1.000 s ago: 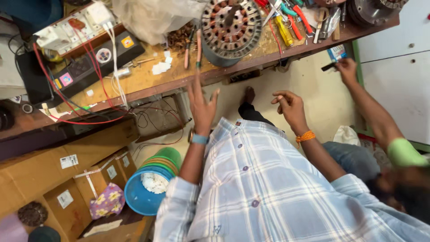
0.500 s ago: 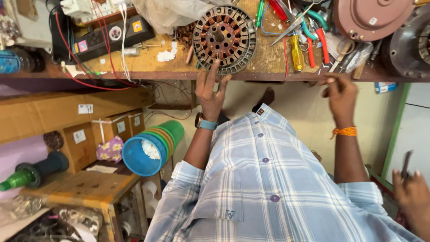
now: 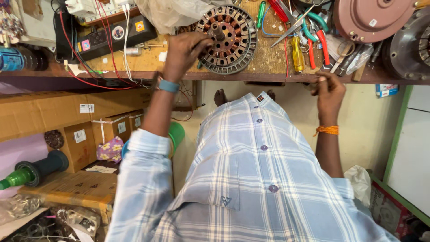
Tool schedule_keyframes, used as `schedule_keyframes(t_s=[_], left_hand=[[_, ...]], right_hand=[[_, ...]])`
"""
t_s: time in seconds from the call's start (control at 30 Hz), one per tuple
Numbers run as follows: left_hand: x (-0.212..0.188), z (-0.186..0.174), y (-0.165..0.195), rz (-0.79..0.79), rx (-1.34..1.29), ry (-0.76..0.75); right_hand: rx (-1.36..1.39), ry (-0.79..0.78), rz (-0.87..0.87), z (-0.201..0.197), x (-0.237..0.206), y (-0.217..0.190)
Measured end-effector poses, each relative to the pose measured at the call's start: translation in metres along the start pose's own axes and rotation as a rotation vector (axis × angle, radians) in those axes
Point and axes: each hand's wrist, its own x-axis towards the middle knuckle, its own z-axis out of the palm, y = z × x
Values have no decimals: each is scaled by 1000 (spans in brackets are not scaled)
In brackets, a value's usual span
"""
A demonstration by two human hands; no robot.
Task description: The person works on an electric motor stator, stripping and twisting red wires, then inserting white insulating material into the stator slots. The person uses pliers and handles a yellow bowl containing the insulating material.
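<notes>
Stator (image 3: 228,38) sits top centre of frame on the bench (image 3: 268,62), my left hand (image 3: 186,51) on its left edge; power strip (image 3: 114,36) and plastic bag (image 3: 172,13) lie further left. Screwdrivers and pliers (image 3: 300,36) lie right of the stator, round motor cover (image 3: 371,18) upper right. My right hand (image 3: 329,89) is at the bench's front edge below the tools; cardboard boxes (image 3: 85,139) under the bench, lower left.

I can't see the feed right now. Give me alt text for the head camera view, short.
Seen from above, a person in a blue plaid shirt stands at a cluttered wooden workbench, left hand on a round motor stator with copper windings, right hand at the bench edge near screwdrivers and pliers. Cardboard boxes sit under the bench at left.
</notes>
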Motion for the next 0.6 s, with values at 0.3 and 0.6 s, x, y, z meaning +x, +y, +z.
schedule_keyframes(t_s=[0.3,0.6], left_hand=[[117,-45,-10,-326,4,-1051],[191,41,53,19,689,-1534]], right_hand=[[40,110,62,13,-37,13],[12,175,299,-1,-75,35]])
